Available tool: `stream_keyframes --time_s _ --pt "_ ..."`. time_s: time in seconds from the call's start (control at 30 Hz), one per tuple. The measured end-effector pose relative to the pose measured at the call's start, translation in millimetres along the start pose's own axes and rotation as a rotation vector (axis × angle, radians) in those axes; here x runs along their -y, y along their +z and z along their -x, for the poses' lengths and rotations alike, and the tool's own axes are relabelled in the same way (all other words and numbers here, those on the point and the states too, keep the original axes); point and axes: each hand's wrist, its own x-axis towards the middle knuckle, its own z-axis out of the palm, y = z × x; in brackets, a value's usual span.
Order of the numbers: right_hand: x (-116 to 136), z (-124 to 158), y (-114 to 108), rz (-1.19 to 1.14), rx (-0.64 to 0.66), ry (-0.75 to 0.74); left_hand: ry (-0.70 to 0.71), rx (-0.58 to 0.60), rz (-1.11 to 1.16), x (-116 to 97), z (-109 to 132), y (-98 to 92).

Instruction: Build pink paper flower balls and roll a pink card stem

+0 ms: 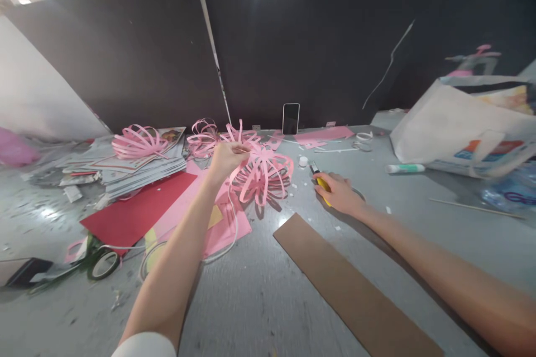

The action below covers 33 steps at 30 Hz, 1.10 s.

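My left hand (226,158) is raised over the grey table (268,290) and pinches a pink paper-strip flower (262,174) at its upper edge; the flower hangs just above the surface. My right hand (339,192) rests on the table to the right of it, closed around a yellow utility knife (319,178) whose tip points away from me. Two more pink strip flowers, one (138,142) on a stack of papers and one (204,138) further back, lie behind my left hand.
A brown cardboard strip (355,290) lies in front. Red and pink sheets (138,212) and tape rolls (104,264) sit at left. A phone (290,118) leans on the dark wall. A glue stick (404,168) and a white bag (460,125) are at right.
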Motion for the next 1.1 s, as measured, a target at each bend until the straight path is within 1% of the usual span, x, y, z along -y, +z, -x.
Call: stream_keyframes --time_s 0.17,0.23,0.3,0.43,0.53,0.73,0.97,1.1 --pt "-3 -2 2 0.017 0.011 0.003 0.012 -0.069 0.12 6 -2 4.1" --pt "-3 -2 2 0.018 0.014 0.003 0.011 -0.074 0.133 9 -2 5.1" --pt "-2 -1 2 0.021 0.011 0.003 -0.007 -0.041 0.08 14 -1 6.2" --pt "0 -1 0 0.028 0.003 -0.009 -0.041 0.072 -0.141 25 2 8.8" --pt "0 -1 -1 0.041 -0.003 -0.017 -0.064 0.065 -0.228 28 4 9.7" --pt "-2 -1 1 0.05 -0.002 -0.037 -0.103 0.063 -0.282 28 6 6.8" --pt "-3 -2 1 0.048 0.007 -0.034 -0.111 0.039 -0.207 36 6 3.0" --pt "-2 -1 1 0.033 0.012 -0.025 -0.082 -0.008 -0.01 34 4 -1.1"
